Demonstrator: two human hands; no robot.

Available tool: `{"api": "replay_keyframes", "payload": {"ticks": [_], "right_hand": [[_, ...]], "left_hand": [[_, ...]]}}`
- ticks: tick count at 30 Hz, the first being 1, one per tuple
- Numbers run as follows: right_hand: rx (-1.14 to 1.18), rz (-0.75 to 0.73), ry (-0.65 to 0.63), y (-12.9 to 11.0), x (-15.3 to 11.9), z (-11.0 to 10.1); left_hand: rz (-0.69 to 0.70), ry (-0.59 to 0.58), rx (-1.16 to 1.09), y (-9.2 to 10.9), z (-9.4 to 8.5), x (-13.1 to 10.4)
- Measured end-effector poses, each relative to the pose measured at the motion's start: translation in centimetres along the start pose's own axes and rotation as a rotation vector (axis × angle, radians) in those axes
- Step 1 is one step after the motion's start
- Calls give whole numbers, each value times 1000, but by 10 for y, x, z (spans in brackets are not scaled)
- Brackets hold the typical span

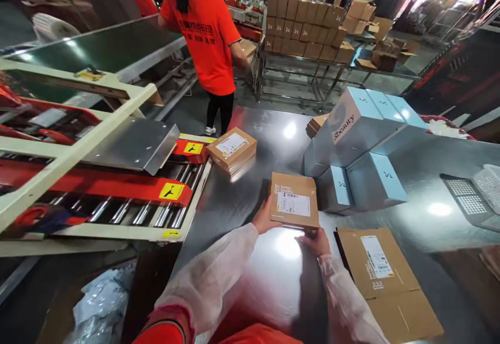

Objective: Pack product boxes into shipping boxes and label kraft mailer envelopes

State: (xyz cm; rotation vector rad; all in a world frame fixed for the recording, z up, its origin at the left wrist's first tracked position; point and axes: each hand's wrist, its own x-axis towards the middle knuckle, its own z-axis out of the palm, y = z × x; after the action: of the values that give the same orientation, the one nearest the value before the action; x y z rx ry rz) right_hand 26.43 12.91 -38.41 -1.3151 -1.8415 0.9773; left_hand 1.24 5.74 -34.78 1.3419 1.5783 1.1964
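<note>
A brown cardboard box (pixel 295 201) with a white shipping label on top is gripped in front of me at its two sides. My left hand (pixel 265 218) presses on its left side near the lower corner. On the near right corner, my right hand (pixel 317 241) has its fingers partly underneath. Farther left on the metal table (pixel 230 260) lies another labelled box (pixel 233 149) beside the roller conveyor. Close to my right forearm is a flat, unfolded carton (pixel 386 276) with a label.
Pale blue boxes (pixel 367 125) are stacked behind the held box. A roller conveyor (pixel 144 211) with red side belts runs left. A grey plastic basket (pixel 464 198) lies far right. A person in an orange shirt (pixel 207 32) stands beyond the table, near rows of brown boxes (pixel 304 24).
</note>
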Motion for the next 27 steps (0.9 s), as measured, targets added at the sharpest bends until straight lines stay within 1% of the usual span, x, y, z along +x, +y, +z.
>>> {"api": "replay_keyframes", "payload": {"ticks": [1, 3, 5, 7, 10, 12, 13, 15, 16, 17, 19, 22, 23, 24, 26, 27], "right_hand": [[-28, 27, 29, -2, -2, 0], [-44, 49, 66, -10, -9, -3], [-31, 21, 71, -22, -20, -7], [8, -23, 58, -37, -34, -9], [136, -85, 40, -59, -54, -6], [213, -89, 3, -70, -63, -1], [244, -66, -38, -74, -66, 2], [298, 18, -150, -78, -69, 6], [331, 59, -207, -78, -70, 9], [365, 94, -252, -76, -70, 11], [423, 144, -291, -68, -68, 13], [468, 219, -277, -50, -63, 12], [521, 275, -307, -45, -61, 10], [597, 353, -368, -41, -60, 10], [721, 504, -532, -38, -60, 12], [725, 530, -596, -39, -62, 16]], "left_hand": [[-5, -2, 39, 6, -1, -2], [-41, 16, 93, 17, -12, -12], [-96, 40, 162, 27, -29, -29], [-169, 71, 206, 37, -49, -52], [-248, 94, 192, 48, -77, -84], [-319, 78, 179, 53, -92, -99], [-365, 62, 171, 55, -98, -104], [-443, 25, 148, 56, -108, -111], [-459, 10, 131, 55, -111, -113], [-450, 6, 109, 53, -113, -114], [-374, 28, 69, 41, -110, -118], [-209, 76, 53, 9, -95, -133], [-166, 93, 62, -4, -88, -141], [-136, 108, 64, -18, -80, -149], [-92, 122, 38, -42, -66, -167], [-76, 122, 15, -52, -62, -175]]}}
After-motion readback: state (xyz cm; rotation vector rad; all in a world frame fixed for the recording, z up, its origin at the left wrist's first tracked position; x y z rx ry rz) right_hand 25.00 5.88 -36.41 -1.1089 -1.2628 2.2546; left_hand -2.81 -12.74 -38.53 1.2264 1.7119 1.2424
